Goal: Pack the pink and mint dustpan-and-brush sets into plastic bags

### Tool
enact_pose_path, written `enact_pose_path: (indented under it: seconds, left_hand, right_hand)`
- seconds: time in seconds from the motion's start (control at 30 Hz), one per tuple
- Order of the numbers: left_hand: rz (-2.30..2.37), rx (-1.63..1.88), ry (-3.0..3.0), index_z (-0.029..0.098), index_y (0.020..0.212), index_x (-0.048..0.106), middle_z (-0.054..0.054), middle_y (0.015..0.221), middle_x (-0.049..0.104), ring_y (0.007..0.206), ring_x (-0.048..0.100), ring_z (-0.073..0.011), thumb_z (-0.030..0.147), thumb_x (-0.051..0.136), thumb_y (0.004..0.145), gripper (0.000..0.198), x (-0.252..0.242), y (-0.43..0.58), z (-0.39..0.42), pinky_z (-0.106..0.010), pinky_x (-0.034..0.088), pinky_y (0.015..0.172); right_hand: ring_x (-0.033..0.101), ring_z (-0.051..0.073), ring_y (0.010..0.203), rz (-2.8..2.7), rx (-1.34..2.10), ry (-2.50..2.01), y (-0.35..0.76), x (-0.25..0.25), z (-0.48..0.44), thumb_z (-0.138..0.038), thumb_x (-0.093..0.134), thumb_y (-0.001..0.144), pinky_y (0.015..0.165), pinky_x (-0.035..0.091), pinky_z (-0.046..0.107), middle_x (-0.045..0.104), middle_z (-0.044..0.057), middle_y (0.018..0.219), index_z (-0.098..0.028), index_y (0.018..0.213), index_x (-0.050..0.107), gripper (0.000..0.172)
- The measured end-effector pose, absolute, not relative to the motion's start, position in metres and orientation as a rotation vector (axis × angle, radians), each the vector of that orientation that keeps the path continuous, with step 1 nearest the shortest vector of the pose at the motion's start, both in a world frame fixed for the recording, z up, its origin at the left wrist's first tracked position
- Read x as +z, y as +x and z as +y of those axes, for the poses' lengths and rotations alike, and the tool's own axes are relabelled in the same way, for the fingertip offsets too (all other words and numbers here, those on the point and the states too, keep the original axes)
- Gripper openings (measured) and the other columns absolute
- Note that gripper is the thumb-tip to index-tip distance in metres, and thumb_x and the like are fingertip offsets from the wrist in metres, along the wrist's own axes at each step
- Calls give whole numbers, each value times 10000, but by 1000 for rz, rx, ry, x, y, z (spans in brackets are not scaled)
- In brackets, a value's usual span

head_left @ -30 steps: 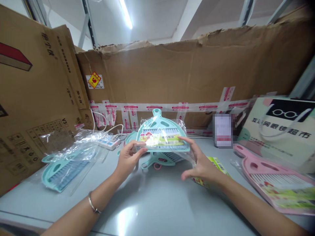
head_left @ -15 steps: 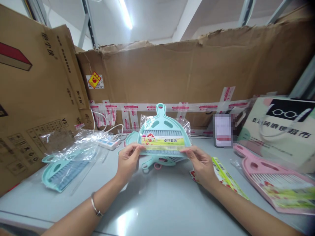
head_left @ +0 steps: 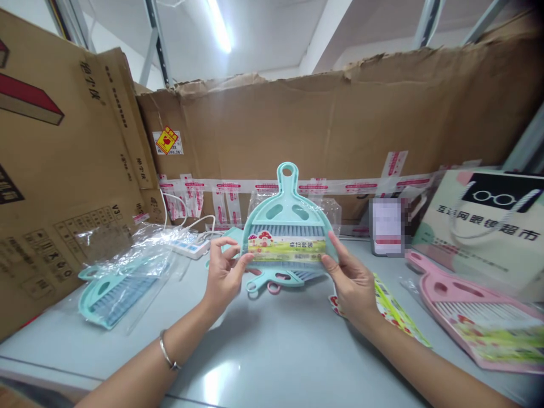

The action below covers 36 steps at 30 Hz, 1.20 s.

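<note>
Upright above the table, a mint-green dustpan and brush set (head_left: pixel 285 212) is held between both hands, handle up, with a printed mushroom label (head_left: pixel 284 247) across its bristles and a clear plastic bag spreading behind it. My left hand (head_left: pixel 227 272) grips its lower left edge, thumb in front. At the lower right edge, my right hand (head_left: pixel 351 277) closes on it with the thumb over the label's end. Behind and below lie more brushes (head_left: pixel 276 279), mint-green with a pink ring showing, partly hidden. By my right hand are loose printed labels (head_left: pixel 393 311).
A bagged mint-green dustpan set (head_left: pixel 117 294) lies on the left, near a white power strip (head_left: pixel 189 247). On the right are a pink dustpan set (head_left: pixel 476 306), a paper bag (head_left: pixel 480 221) and a phone (head_left: pixel 386 226). Cardboard (head_left: pixel 272 124) walls the back of the table (head_left: pixel 272 351).
The dustpan set has risen slightly and come closer. Fingers of both hands have shifted on its edges, with the right fingers now reaching up behind its side. The view has turned slightly left.
</note>
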State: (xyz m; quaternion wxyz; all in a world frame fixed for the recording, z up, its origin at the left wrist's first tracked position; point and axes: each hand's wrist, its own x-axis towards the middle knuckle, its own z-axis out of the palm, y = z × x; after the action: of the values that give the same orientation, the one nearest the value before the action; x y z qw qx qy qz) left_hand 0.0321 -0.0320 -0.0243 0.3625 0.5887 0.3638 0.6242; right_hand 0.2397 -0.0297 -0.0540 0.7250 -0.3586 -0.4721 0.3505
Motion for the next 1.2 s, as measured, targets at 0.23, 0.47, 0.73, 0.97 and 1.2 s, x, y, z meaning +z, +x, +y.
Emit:
enact_pose_path:
  seconds: [0.23,0.47,0.73,0.97,1.2]
  left_hand:
    - [856,1430,1567,237,1105,276,-43,990,570,755,631,-156,341,585,785,457,-31,33,-20,-295,576,561]
    - [898,1288,1625,192,1170,364,-88,1109,526,824,613,-166,345,554,797,446,-36,30,-13,-291,581,600]
    - [892,1300,1611,202,1174,346,-82,1084,543,856,611,-178,333,550,800,446,-36,30,-15,-279,584,598]
    - [814,1230,1616,199,1180,330,-107,1134,513,885,604,-200,346,547,809,455,-41,31,-16,-265,556,561]
    - [796,1165,1653,226,1213,339,-65,1045,538,813,626,-155,358,587,786,512,-36,28,-20,-257,498,667]
  right_hand:
    - [605,147,997,-1008,1034,-693,239,-50,-29,-266,657,721,849,488,302,636,4,1139,-353,1384,235,791]
    - [574,205,1046,-953,1087,-735,241,-59,-18,-285,688,673,805,500,305,567,65,1228,-243,1220,442,601]
    - [585,207,1010,-990,1094,-768,242,-55,-19,-325,694,662,794,497,311,579,63,1193,-259,1185,426,592]
    - [557,192,1020,-1197,957,-956,244,-56,-15,-402,665,702,851,458,298,600,44,1134,-225,1103,498,469]
    - [627,185,748,-1137,903,-1055,286,-16,-15,-362,751,599,650,505,283,683,18,888,-217,1032,597,481]
